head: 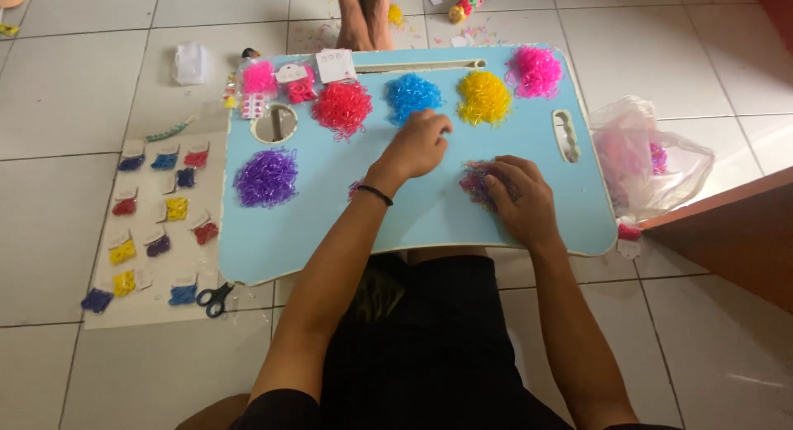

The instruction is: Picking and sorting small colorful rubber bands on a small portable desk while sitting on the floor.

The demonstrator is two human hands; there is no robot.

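Lap in black cloth at frame bottom, my forearms reaching up over it. Blue lap tray (330,232) fills centre. Purple band heap (266,178) centre-left; red (341,108), blue heap (412,95), yellow (484,97), pink (534,71) along tray top. My right hand (516,200) presses flat, fingers curled on mixed band pile (477,180), centre-right. My left hand (417,142) loosely curled, fingertips just below blue heap; pinch unclear. Scissors (215,298) lower left.

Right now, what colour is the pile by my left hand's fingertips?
Blue pile, clearest in the head view, just above the left hand.
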